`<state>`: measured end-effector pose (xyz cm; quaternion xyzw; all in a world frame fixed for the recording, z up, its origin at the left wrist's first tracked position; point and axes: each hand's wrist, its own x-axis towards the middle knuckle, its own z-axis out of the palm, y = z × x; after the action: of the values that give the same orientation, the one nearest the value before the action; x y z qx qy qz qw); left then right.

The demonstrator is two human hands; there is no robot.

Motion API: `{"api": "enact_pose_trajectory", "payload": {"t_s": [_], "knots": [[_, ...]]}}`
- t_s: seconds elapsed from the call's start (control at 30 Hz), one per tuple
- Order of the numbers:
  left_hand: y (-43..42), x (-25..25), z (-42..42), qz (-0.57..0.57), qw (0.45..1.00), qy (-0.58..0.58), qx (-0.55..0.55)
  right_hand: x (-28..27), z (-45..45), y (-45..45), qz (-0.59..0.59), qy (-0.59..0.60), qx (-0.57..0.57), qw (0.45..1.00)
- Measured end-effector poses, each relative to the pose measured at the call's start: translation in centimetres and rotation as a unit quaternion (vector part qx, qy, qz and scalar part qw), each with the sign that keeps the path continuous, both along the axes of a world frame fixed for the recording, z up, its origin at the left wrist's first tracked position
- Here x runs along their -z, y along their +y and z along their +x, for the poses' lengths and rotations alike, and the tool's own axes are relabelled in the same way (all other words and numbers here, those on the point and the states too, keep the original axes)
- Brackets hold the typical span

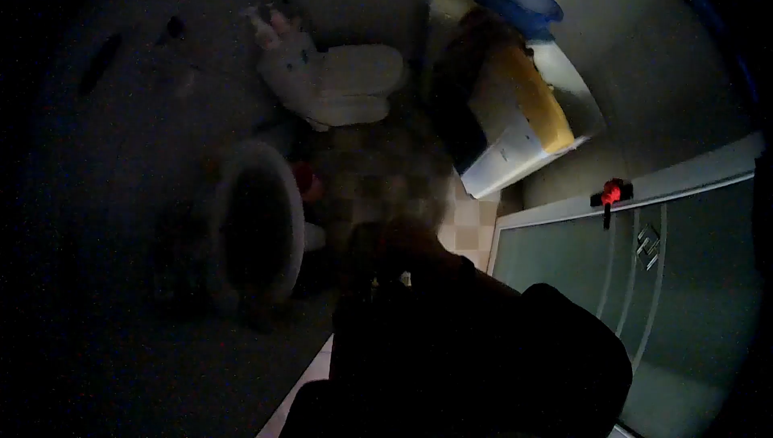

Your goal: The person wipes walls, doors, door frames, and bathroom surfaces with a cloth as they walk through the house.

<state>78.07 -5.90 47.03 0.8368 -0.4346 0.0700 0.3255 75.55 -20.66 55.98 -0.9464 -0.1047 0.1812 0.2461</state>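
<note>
The view is very dark. At the lower centre a black silhouette of my body and arm fills the frame. What looks like my right hand is a dim shape over the checkered floor, its fingers lost in shadow. A small bright spot shows just below it; whether the hand holds anything cannot be made out. I cannot find my left hand in the darkness. To the left of the dim hand stands a white oval washbasin, with a red object beside its rim.
A white toilet stands at the upper centre. Right of it is a white and yellow box-shaped appliance, with a blue basin behind it. At the right is a frosted glass door with a red item on its frame.
</note>
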Motion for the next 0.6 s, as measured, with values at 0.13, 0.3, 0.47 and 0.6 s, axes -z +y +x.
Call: {"api": "enact_pose_trajectory", "payload": {"t_s": [0.13, 0.3, 0.47, 0.6], "knots": [[-5.8, 0.4, 1.9, 0.030, 0.996, 0.015, 0.081, -2.9, -2.6, -6.4, 0.011, -0.087, 0.184, 0.979], [-13.8, 0.3, 4.2, 0.045, 0.978, 0.057, 0.197, -2.9, -8.1, -16.8, 0.034, -0.298, 0.413, 0.860], [-22.9, -0.5, 5.2, 0.022, 0.943, 0.134, 0.304, 3.7, -13.6, -22.6, 0.006, -0.401, 0.612, 0.682], [-30.5, -1.9, 6.0, 0.001, 0.909, 0.240, 0.341, 3.3, -15.4, -25.9, 0.127, -0.458, 0.657, 0.586]]}}
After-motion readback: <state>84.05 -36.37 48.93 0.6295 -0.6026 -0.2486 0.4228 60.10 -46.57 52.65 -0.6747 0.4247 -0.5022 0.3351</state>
